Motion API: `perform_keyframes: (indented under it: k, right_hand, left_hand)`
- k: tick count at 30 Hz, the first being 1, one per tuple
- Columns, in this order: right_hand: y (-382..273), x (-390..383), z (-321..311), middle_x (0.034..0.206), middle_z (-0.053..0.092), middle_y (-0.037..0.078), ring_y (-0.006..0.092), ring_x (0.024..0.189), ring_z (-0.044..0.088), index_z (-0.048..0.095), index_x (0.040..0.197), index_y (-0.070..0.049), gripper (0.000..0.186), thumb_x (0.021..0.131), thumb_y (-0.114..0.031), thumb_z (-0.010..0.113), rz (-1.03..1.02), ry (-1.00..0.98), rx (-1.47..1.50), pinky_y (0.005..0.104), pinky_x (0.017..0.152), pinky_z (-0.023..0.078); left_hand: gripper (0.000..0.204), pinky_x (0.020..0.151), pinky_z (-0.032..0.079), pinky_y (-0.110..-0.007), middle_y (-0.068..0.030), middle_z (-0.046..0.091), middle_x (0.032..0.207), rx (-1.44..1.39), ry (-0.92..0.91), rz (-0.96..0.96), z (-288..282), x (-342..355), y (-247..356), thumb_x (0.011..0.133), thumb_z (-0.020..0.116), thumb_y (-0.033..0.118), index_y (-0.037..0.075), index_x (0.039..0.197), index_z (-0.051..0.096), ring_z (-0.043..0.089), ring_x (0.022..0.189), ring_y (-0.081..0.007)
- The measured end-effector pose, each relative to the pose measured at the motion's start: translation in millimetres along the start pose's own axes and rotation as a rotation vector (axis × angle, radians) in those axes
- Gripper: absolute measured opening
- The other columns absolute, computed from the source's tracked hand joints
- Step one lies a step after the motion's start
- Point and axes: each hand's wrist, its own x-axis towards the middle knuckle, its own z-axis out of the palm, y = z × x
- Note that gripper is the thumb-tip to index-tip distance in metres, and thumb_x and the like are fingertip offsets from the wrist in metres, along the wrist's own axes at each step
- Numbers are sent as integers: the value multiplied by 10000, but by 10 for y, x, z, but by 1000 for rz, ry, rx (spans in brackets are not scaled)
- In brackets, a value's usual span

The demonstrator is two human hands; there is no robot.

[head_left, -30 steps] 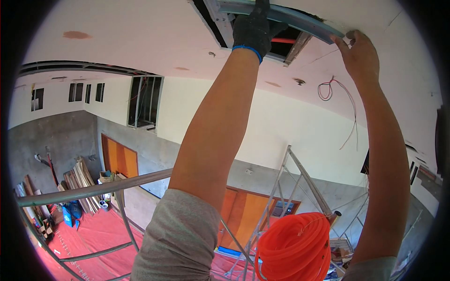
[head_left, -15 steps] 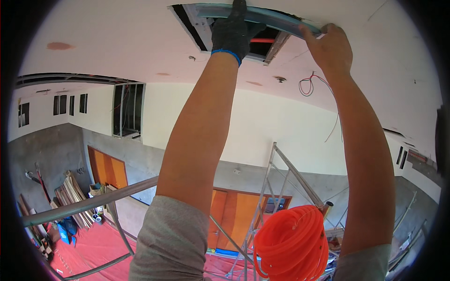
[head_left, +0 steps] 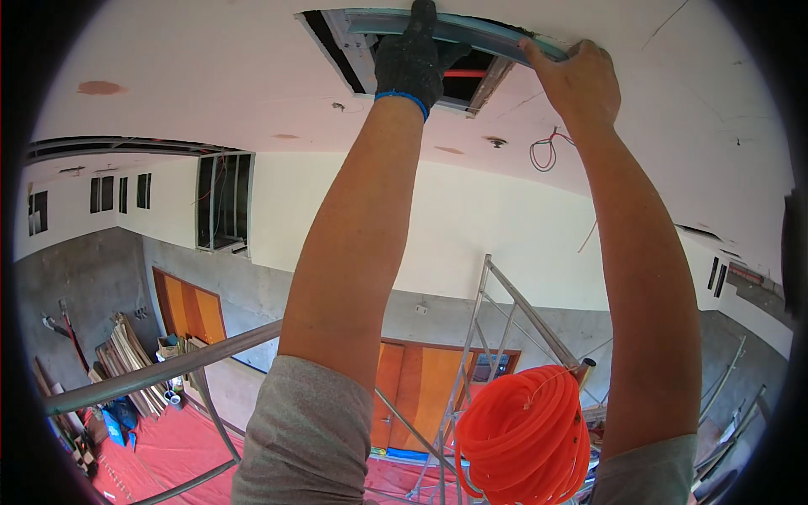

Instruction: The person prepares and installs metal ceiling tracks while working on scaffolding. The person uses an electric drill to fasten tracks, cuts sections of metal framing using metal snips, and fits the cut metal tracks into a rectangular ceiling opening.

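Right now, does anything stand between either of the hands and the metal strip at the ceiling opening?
Apart from the dark glove on the left hand, nothing visible does: that hand is against the metal strip, and the bare right hand holds its right end. The orange coil shows well below, out of the way.

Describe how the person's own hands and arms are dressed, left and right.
The left hand wears a dark grey-black work glove with a thin bright-blue band at its cuff. The right hand is bare, with no ring or watch visible. Plain grey fabric sleeves cover both upper arms; both forearms are bare.
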Motion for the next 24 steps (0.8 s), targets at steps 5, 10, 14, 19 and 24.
perform_keyframes:
  k: [5, 10, 14, 19, 24]
  right_hand:
    - [5, -11, 32, 1109, 667, 191, 330, 1031, 684, 663, 1094, 54, 870, 787, -759, 680, 6, 40, 42, 435, 865, 561]
    - [-37, -28, -30, 1166, 672, 201, 346, 1034, 707, 657, 1140, 43, 825, 767, -688, 743, 18, 22, 46, 438, 845, 589]
    - [-56, -14, -43, 1130, 688, 208, 349, 1043, 692, 653, 1138, 63, 854, 776, -707, 721, 3, 7, 49, 432, 862, 567]
    - [-90, 5, -36, 1079, 706, 199, 346, 1016, 707, 661, 1090, 46, 795, 773, -678, 744, -52, 27, 41, 435, 847, 574]
    - [-140, 75, -101, 1084, 712, 196, 344, 1028, 701, 636, 1116, 60, 857, 760, -714, 730, -21, -22, 1, 426, 878, 560]
  left_hand:
    - [651, 790, 550, -498, -240, 728, 956, 51, 16, 0, 73, 9, -87, 900, 770, 369, 47, 1392, 490, 693, 887, -429]
    - [811, 742, 536, -522, -322, 692, 906, 64, 61, 47, 136, 7, -149, 883, 789, 380, 5, 1498, 416, 681, 833, -468]
    - [815, 762, 555, -512, -330, 683, 1001, 47, 15, -20, 89, 15, -105, 881, 788, 390, -1, 1493, 419, 679, 923, -462]
    - [696, 815, 635, -429, -235, 622, 1242, -1663, 132, -759, -66, 122, 159, 927, 750, 411, -30, 1401, 493, 652, 1080, -349]
    - [656, 829, 652, -371, -180, 571, 1306, -1642, 113, -556, -111, 116, 131, 937, 742, 401, -63, 1344, 521, 630, 1119, -278]
